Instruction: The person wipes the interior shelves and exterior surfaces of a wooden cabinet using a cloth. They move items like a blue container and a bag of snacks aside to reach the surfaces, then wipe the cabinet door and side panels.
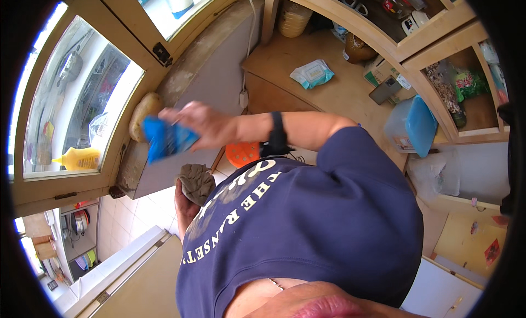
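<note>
My right hand, with a dark band on its wrist, is blurred by motion and grips a blue item, perhaps a packet or a folded cloth. That item is at the window ledge, in front of a tan, potato-like oblong thing which it partly overlaps. Lower down, close to my shirt, my left hand holds a crumpled grey-brown cloth. Part of the left forearm is hidden by the shirt.
A wood-framed window stands at the left, a yellow squeeze bottle behind its glass. On the wooden table lie a wipes pack, a phone and a blue-lidded container. An orange stool is below my right arm.
</note>
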Demonstrator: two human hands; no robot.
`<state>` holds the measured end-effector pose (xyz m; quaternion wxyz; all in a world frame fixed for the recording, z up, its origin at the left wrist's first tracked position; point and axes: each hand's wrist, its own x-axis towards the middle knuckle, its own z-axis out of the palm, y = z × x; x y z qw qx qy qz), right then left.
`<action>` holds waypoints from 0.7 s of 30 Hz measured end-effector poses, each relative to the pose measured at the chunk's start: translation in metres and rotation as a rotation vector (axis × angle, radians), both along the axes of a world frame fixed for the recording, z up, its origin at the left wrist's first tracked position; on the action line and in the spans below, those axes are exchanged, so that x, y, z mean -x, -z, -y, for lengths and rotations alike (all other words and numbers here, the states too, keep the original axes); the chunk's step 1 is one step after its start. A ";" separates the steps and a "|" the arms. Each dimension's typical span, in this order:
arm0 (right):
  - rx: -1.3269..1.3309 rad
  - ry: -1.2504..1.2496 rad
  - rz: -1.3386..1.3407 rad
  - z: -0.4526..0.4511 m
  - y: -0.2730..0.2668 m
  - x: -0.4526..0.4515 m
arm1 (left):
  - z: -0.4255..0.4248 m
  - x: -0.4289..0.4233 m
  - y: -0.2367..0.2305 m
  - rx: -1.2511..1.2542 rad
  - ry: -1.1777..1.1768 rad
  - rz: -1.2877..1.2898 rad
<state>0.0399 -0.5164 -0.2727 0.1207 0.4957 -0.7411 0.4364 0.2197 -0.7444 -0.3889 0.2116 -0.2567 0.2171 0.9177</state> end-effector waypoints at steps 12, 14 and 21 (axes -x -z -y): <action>-0.076 0.832 0.520 -0.211 0.161 0.107 | -0.021 0.011 0.006 0.054 -0.144 0.107; -0.015 0.840 0.508 -0.210 0.175 0.131 | -0.025 0.006 -0.008 0.102 -0.167 0.120; 0.498 0.846 0.434 -0.234 0.212 0.195 | -0.040 0.012 -0.025 0.153 -0.171 0.157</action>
